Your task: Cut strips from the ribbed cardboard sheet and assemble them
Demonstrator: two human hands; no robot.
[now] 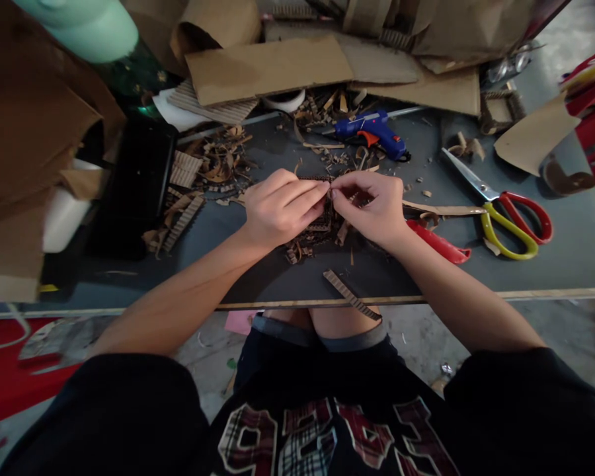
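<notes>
A small square piece built of corrugated cardboard strips [320, 223] lies on the table before me, partly hidden by my fingers. My left hand [286, 206] bends over its left and top side, fingertips pressed together near its upper right corner. My right hand [371, 201] pinches at that same corner, thumb against forefinger, and the two hands' fingertips almost meet. What lies in the pinch is too small and covered to see well. Cardboard scraps surround the piece, and a loose corrugated strip [350, 293] sticks out over the table's front edge.
A blue glue gun [371, 129] lies beyond my hands. Scissors [500, 201] with red and yellow handles and a red-handled tool [439, 242] are on the right. Cardboard sheets [272, 66] line the back. A black box [139, 178] and a green bottle [86, 30] stand left.
</notes>
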